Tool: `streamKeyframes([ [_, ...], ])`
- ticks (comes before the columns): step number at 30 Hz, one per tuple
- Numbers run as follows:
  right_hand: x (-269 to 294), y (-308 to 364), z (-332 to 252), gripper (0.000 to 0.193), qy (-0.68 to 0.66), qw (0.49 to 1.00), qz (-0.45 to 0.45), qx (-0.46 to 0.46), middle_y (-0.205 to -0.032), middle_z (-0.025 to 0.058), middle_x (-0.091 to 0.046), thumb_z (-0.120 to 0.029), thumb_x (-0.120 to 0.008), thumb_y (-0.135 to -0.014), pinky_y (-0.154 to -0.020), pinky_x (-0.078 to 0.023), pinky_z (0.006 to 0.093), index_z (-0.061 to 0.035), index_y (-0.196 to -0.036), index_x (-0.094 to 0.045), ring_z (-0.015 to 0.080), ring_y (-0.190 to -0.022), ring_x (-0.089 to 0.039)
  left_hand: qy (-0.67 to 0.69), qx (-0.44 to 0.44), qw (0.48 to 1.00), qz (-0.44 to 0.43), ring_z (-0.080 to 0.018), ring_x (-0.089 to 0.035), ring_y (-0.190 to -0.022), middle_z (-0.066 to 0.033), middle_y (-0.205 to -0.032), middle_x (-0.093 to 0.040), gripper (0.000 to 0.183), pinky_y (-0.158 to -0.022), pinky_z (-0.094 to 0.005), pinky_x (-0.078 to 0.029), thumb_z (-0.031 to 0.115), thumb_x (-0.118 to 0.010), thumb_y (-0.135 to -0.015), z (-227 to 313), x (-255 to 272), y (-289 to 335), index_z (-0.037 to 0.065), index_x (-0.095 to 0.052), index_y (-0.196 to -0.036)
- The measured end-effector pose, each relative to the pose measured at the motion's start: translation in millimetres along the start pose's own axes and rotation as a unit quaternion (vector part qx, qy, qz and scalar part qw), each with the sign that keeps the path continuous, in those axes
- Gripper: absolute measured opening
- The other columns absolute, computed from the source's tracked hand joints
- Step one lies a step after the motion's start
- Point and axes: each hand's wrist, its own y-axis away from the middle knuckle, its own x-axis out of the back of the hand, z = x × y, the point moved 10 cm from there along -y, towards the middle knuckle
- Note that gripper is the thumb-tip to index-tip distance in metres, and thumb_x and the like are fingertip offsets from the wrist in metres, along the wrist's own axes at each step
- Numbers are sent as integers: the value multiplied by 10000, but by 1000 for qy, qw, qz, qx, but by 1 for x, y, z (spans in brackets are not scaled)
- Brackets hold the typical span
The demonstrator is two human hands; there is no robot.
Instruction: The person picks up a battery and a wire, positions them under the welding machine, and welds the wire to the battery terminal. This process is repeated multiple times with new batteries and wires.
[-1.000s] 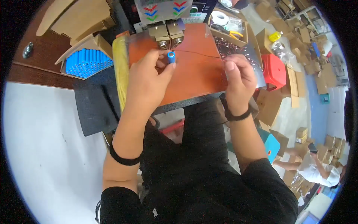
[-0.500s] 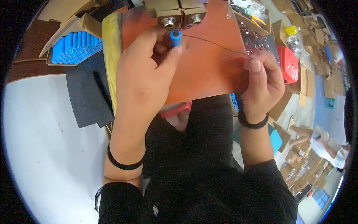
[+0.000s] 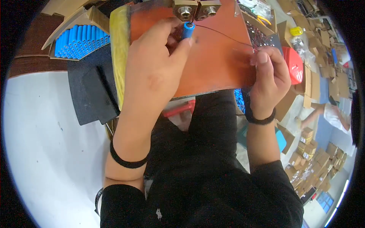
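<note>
My left hand (image 3: pixel 157 64) pinches a blue cylindrical battery cell (image 3: pixel 188 32) between thumb and fingers, its end turned up toward the metal electrode block (image 3: pixel 197 10) at the top of the view. A thin dark wire (image 3: pixel 222 33) runs from the end of the cell across to my right hand (image 3: pixel 270 78). There the wire's other end is closed between thumb and forefinger. Both hands are over an orange-brown work mat (image 3: pixel 213 72). The block's tips stand right at the cell's end; whether they touch it I cannot tell.
At upper left, a cardboard box (image 3: pixel 93 19) holds many blue cells (image 3: pixel 78 40). Right of the mat lie a heap of dark wires with shiny ends (image 3: pixel 262 34), orange-handled pliers (image 3: pixel 263 19) and a red plastic container (image 3: pixel 292 66). Another person (image 3: pixel 334 116) is among boxes at far right.
My left hand has moved the cell slightly up and to the right, closer to the electrode tips. My right hand still holds the wire. The person at far right has shifted.
</note>
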Motion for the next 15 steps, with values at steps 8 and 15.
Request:
streamKeyframes([
  [8, 4, 1, 6, 61, -51, 998, 30, -25, -863, 50, -637, -9, -641, -884, -669, -438, 210, 46, -909, -646, 91, -734, -554, -35, 37, 999, 8, -136, -647, -778, -94, -872, -702, 248, -721, -265, -485, 161, -705, -841, -3, -2, 0, -7, -644, -1012],
  [15, 1, -12, 14, 65, -93, 995, 19, -12, -880, 52, -630, -4, -633, -890, -665, -437, 198, 46, -930, -646, 83, -739, -556, -141, -6, 990, 11, -139, -636, -776, -87, -867, -686, 262, -701, -267, -483, 161, -701, -848, 13, -5, -15, -18, -635, -1027],
])
